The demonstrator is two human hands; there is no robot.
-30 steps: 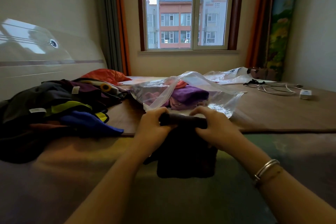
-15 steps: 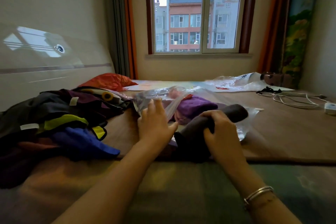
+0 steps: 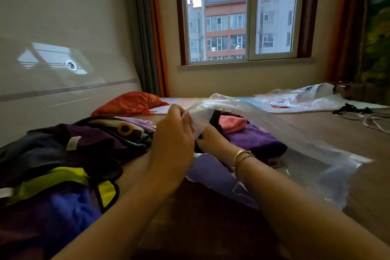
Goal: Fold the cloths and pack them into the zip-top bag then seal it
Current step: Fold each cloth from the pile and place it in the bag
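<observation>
Pinching the clear zip-top bag open, left hand — right hand apparently gripping dark cloth.

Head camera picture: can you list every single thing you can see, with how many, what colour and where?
zip-top bag: one, clear plastic, centre of the wooden surface, mouth lifted open.
dark cloth: one, black, going into the bag's mouth.
purple cloth: one, purple, inside the bag.
pink cloth: one, pink, inside the bag, behind the purple one.
cloth pile: one heap, count unclear; black, purple, blue, yellow-green; left of the bag.
orange cloth: one, orange-red, far left, behind the pile.
plastic bags: count unclear, clear, far right.
cables: tangle, white and black, far right.
window: one, brown frame, back wall.
left hand: pinches the bag's edge.
right hand: inside the bag, holds the dark cloth; bangles on its wrist.
</observation>
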